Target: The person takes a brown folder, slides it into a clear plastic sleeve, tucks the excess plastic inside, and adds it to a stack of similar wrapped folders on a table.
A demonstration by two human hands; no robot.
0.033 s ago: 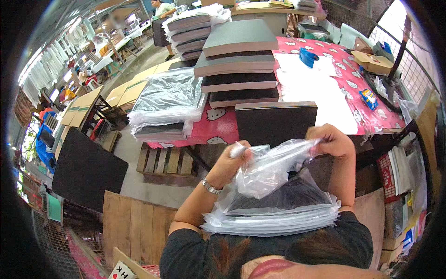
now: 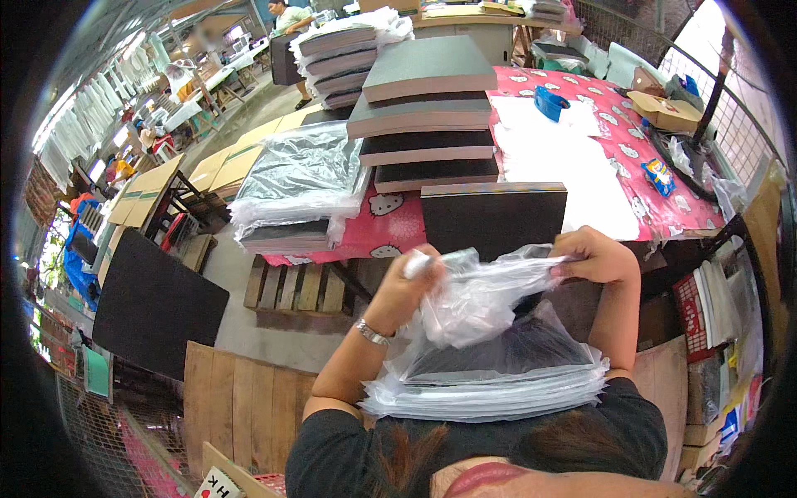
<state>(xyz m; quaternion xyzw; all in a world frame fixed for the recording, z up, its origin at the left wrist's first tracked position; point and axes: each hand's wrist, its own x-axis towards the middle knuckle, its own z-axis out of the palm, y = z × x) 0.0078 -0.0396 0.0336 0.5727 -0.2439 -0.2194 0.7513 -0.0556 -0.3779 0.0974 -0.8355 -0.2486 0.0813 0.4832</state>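
Observation:
Between my hands a clear plastic bag (image 2: 473, 311) is stretched and crumpled. My left hand (image 2: 407, 290), with a metal watch on its wrist, is closed on one side of the bag. A small white object (image 2: 418, 266) shows at its fingers; I cannot make out its kind. The other side of the bag is pinched in my right hand (image 2: 596, 256). Just below, close to my body, lies a stack of plastic-wrapped dark flat items (image 2: 490, 394). A thick black block with pale edges (image 2: 494, 220) stands upright beyond my hands at the table's front edge.
Dark thick blocks (image 2: 427, 116) are piled on a pink patterned tablecloth (image 2: 618, 116). Plastic-wrapped stacks (image 2: 303, 174) stand to their left. White sheets (image 2: 573, 170) and a blue tape dispenser (image 2: 550, 102) lie at right. A person (image 2: 290, 21) stands far back.
My left hand has shifted slightly left with its side of the bag, and the plastic between my hands is drawn a little straighter. My right hand has moved slightly.

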